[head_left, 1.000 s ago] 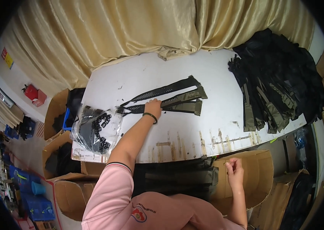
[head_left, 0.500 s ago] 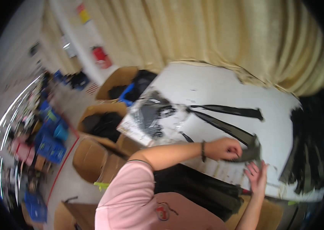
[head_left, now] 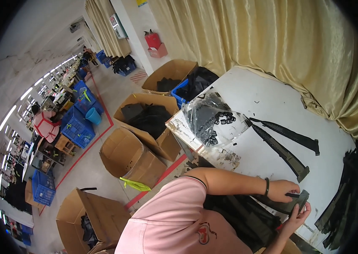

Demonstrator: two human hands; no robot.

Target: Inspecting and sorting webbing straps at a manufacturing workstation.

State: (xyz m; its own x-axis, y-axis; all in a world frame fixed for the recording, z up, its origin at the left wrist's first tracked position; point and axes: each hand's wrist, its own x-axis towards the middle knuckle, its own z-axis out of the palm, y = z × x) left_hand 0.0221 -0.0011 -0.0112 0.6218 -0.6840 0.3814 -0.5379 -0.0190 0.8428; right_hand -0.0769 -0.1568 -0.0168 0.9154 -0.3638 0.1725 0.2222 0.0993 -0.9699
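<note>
My left hand (head_left: 283, 191), with a dark band on its wrist, is closed over a dark green and black fabric strap (head_left: 288, 206) above the table's near edge. A small black piece (head_left: 292, 195) sticks out from its fingers; its kind is unclear. My right hand (head_left: 299, 216) pinches the wide end of the same strap from below. Two black mesh straps (head_left: 279, 148) lie farther in on the table, their narrow ends meeting. Beside them, a clear plastic bag (head_left: 206, 116) holds several small black buckle-like pieces (head_left: 225, 118). Dark fabric (head_left: 246, 220) hangs in front of me.
The white table (head_left: 268, 97) backs onto a beige curtain (head_left: 246, 38). A heap of dark straps (head_left: 348, 190) covers its right edge. Cardboard boxes (head_left: 132, 156) and a blue basket (head_left: 181, 94) stand at the left. A person in pink (head_left: 47, 126) sits farther off among blue crates.
The view has swung, shifting the scene rightward and down. My right hand's spread fingers have closed on the strap's end. My left hand remains on the strap, now with the small black piece showing.
</note>
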